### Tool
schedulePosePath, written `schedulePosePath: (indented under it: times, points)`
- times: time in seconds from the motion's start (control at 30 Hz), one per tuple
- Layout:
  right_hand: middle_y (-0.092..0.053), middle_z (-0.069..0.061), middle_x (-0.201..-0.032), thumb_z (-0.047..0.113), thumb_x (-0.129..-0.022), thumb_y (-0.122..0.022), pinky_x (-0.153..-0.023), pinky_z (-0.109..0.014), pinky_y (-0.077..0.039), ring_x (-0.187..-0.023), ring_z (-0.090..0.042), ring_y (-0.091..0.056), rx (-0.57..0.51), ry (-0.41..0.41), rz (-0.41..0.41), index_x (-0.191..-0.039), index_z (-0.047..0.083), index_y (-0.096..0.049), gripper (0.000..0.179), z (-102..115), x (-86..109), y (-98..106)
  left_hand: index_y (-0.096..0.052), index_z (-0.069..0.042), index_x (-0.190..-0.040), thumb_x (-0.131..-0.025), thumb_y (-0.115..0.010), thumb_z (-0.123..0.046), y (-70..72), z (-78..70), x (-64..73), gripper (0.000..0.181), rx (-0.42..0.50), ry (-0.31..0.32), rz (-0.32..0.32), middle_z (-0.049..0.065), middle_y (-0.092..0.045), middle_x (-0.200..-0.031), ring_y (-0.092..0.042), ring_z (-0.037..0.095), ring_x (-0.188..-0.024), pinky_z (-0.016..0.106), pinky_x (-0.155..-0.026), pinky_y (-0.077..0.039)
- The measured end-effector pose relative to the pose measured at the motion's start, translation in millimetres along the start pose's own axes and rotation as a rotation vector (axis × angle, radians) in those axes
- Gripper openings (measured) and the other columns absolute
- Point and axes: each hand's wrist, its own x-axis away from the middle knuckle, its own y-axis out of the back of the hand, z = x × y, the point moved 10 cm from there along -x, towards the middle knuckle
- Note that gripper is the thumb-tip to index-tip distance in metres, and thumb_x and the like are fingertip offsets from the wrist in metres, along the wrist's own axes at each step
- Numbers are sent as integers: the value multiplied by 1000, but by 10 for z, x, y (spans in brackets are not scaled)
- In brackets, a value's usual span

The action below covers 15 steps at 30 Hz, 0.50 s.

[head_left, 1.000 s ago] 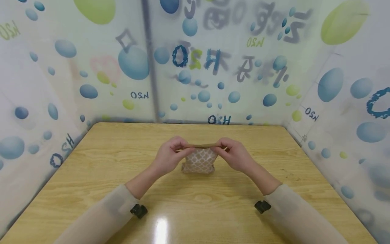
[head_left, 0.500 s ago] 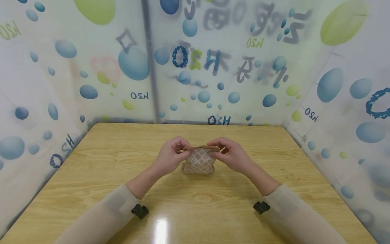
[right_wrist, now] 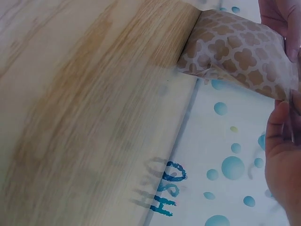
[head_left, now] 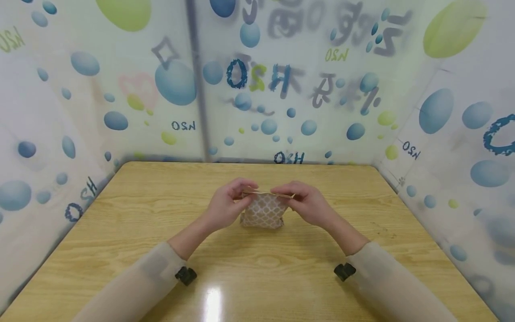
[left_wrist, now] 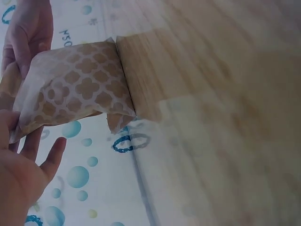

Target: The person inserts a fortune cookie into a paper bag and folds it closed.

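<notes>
A small brown paper bag (head_left: pixel 264 212) with a white lattice pattern stands on the table, its top edge raised between the two hands. The left hand (head_left: pixel 225 206) pinches the top edge near its left corner, thumb on the near side. At the right corner the right hand (head_left: pixel 311 206) does the same, its index finger stretched along the far side. In the left wrist view the bag (left_wrist: pixel 84 84) looks plump, its base on the wood; the other fingers of the left hand (left_wrist: pixel 23 176) are spread. The right wrist view shows the bag's patterned side (right_wrist: pixel 240 54). Its contents are hidden.
The wooden table (head_left: pixel 257 277) has a light glare near its front. Walls printed with blue and green bubbles (head_left: pixel 175 83) enclose its back and sides. Small black devices (head_left: pixel 186 276) are strapped at both sleeves.
The brown band along the bag's top has narrowed to a thin, pale edge. The right fingers have lifted and resettled there; the left fingers have shifted slightly. The bag's base has stayed put.
</notes>
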Motion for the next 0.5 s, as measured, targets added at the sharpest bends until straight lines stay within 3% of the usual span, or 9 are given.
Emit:
schedulePosePath:
  times: [0.2, 0.3, 0.5]
  points:
    - [-73, -15, -135, -7, -107, -61, -92, -27, -63, -120, -11, -67, -49, 48, 89, -132, 5, -79, 33, 16, 6, -66, -71, -7, -117, -102, -63, 7, -58, -63, -7, 21, -36, -72, 73, 11, -75, -121, -72, 28, -115, 45, -98, -64]
    - [-72, -15, -138, -7, -108, -59, -94, -27, -63, -122, -16, -68, -52, 38, 105, -133, 6, -79, 35, 18, 6, -81, -72, -9, -116, -102, -68, -1, -80, -69, 3, 17, -19, -66, 88, 10, -75, -126, -71, 27, -118, 49, -99, -63]
    - [-70, -10, -142, 3, -108, -61, -95, -36, -61, -118, -23, -66, -12, -42, 89, -136, 12, -78, 33, -30, 13, -63, -73, -12, -112, -104, -74, -10, -86, -24, -34, 8, -57, -18, 31, 5, -76, -117, -68, 18, -103, 34, -88, -60]
